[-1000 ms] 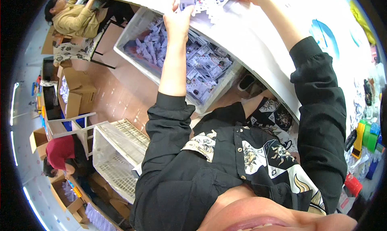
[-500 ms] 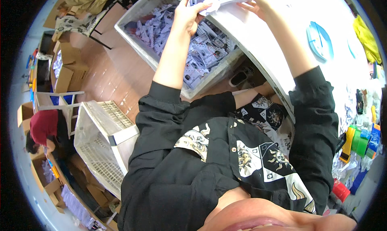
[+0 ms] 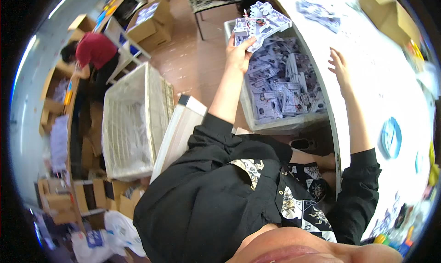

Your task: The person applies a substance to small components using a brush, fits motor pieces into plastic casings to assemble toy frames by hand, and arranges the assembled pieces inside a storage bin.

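Note:
My left hand grips a white plastic housing by its near corner, fingers closed round the edge. Red wires and a small round dark part show inside the housing. It is held up over the far end of a large pale crate, which is heaped with similar white parts. Above the white table, to the right of the crate, my right hand is open and holds nothing, its fingers apart. Beyond that hand, more white plastic parts lie on the table.
A blue round dish and a cardboard box stand on the table. Left of me is another crate, lined with plastic. A person in a red top bends over a long bench at the left. A chair stands behind.
My right hand has let go of the housing and moved away from it over the table. My left hand still holds the housing, now above the crate. The whole view has turned leftward.

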Tool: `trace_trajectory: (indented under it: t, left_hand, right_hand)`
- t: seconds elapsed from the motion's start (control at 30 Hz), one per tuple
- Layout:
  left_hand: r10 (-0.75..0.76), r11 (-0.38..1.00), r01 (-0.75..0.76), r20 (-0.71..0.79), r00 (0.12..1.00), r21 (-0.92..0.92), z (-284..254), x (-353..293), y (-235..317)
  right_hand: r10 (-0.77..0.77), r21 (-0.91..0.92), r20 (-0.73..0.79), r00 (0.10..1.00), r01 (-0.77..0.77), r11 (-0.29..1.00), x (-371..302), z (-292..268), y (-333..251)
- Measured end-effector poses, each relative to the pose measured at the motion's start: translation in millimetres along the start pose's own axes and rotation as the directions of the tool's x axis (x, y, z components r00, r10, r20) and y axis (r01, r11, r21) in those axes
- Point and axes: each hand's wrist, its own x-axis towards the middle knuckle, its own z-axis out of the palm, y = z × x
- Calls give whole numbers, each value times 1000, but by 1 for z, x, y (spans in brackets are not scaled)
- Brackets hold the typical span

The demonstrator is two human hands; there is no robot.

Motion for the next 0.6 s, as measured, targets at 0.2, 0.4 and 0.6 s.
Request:
trace_trajectory:
  t: [0.2, 0.4, 0.6]
  left_hand:
    - [166, 985, -171, -117, 979, -28, -38, 6, -2]
    - [237, 949, -279, -251, 939, -147, -57, 32, -36]
    - [117, 980, -168, -368, 922, -110, -72, 38, -91]
  right_hand:
    - [-376, -426, 131, 917, 394, 814, 24, 17, 37]
    - [-453, -635, 191, 871, 461, 619, 19, 7, 35]
    - [-406, -657, 143, 903, 393, 643, 13, 2, 39]
